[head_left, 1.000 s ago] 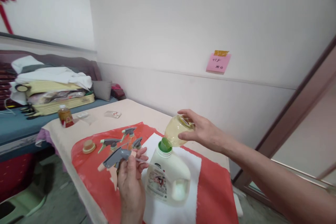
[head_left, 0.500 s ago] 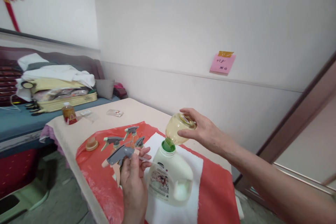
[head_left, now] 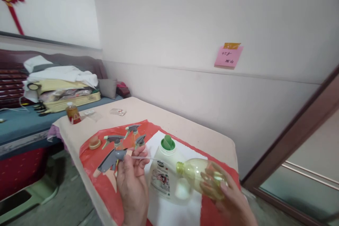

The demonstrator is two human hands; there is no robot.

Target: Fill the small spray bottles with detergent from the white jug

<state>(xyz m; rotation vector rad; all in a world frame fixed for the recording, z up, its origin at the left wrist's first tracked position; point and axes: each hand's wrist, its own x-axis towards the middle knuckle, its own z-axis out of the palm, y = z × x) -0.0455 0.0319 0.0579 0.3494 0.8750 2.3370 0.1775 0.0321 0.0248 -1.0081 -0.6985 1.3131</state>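
Left hand point(head_left: 134, 187) pinched on one spray head point(head_left: 108, 160) | right hand point(head_left: 226, 192) curled round one yellow bottle point(head_left: 194, 170) | one jug point(head_left: 169, 180)

On my screen I'm seeing the white plastic jug point(head_left: 171, 178) standing on a white sheet point(head_left: 174, 213), which is lying over the red plastic sheet point(head_left: 106, 192) on the beige-covered table point(head_left: 144, 111). Left of the jug, three grey-headed spray bottles point(head_left: 115, 141) are standing on the red plastic sheet, the round tan lid point(head_left: 94, 143) lying farther left. The left hand point(head_left: 134, 180) is holding the grey-and-peach trigger sprayer point(head_left: 108, 161) before those bottles; the right hand point(head_left: 230, 196) is holding the translucent yellow bottle point(head_left: 194, 171) before the jug's right side. Behind, the amber bottle point(head_left: 73, 114) is standing left of a clear packet point(head_left: 93, 115).
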